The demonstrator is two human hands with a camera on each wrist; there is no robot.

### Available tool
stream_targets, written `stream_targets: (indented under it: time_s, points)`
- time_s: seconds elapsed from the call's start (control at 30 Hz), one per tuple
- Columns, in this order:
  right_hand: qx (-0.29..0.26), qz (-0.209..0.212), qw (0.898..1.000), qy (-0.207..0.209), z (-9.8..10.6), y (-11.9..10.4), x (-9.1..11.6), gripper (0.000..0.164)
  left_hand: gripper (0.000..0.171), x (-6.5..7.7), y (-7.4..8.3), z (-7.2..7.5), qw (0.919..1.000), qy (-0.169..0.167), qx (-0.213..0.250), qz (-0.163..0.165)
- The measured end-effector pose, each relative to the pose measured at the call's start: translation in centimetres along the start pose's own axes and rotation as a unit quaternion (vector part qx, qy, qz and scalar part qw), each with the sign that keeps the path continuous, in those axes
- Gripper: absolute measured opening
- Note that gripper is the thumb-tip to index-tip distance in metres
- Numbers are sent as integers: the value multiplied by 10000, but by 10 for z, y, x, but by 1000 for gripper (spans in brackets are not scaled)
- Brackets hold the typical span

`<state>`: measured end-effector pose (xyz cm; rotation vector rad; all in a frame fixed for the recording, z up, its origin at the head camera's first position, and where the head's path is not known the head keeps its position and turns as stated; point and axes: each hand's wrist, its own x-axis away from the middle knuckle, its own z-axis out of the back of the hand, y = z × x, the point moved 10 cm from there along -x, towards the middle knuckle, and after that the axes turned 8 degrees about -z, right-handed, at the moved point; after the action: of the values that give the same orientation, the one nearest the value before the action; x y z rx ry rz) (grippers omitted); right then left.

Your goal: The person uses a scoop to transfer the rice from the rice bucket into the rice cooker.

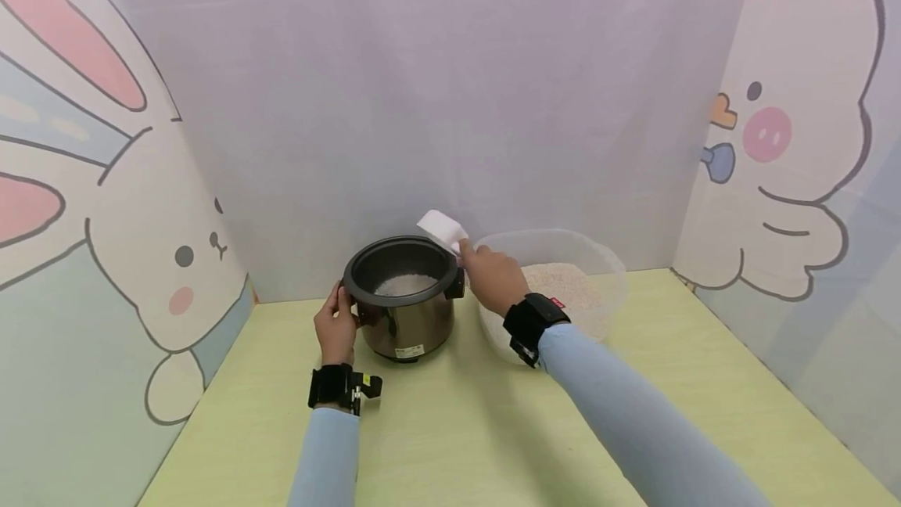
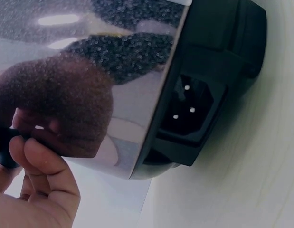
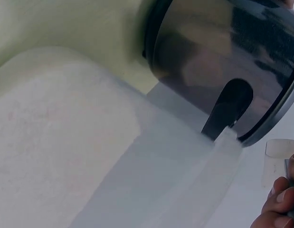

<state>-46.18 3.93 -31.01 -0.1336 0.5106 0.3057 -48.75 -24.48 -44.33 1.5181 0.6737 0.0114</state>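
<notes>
A dark rice cooker (image 1: pixel 415 327) stands without its lid on the table, with white rice (image 1: pixel 404 285) in its pot. My left hand (image 1: pixel 335 325) grips the cooker's left side handle; the left wrist view shows fingers curled at that dark handle (image 2: pixel 8 154). Over the cooker's right rim, my right hand (image 1: pixel 496 276) holds a white measuring scoop (image 1: pixel 442 229) by its handle, the cup tilted. What the cup contains is hidden. To the right sits a translucent plastic bin (image 1: pixel 609 276) holding a heap of rice (image 1: pixel 566 284); my right forearm passes in front of it.
A three-pin power socket (image 2: pixel 189 111) shows low on the cooker, with no cord in it. The pale green table (image 1: pixel 422 444) meets a plain cloth backdrop (image 1: pixel 422 116) close behind the cooker and bin. Cartoon-printed side panels (image 1: pixel 141 257) flank it.
</notes>
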Motion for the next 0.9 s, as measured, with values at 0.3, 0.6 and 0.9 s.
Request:
stream_targets:
  time_s: [0.3, 0.6, 0.9]
  points:
    - [-176, -712, 9973, -71, 16, 72, 9, 36, 48, 2, 0, -1, 10000, 26, -23, 15]
    - [334, -1265, 9898, -561, 12, 120, 26, 20, 48, 0, -3, -2, 10000, -30, -26, 46]
    - [949, -1385, 9802, -1045, -2, 144, 36, 14, 47, 0, -3, 0, 10000, -11, 10, 68]
